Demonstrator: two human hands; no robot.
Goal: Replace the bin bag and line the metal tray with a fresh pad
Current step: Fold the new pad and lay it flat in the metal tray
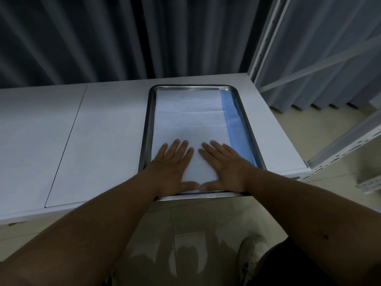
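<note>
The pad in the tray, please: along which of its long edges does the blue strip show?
The pad shows blue along its right-hand long edge, beside the right hand; its left edge is plain white.

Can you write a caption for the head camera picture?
Both hands press a white pad flat inside the metal tray.

A white table (107, 129) before dark curtains (103, 38), a white slotted shelf frame (266, 48) at right, tiled floor (195, 219) below

Dim, cool bluish cast overall. Brightest area: white pad (185, 129) and counter (107, 124). Forearms underexposed, near silhouette. Soft body shadow on floor (185, 219). Wide-angle bending at edges; slight softness throughout.
</note>
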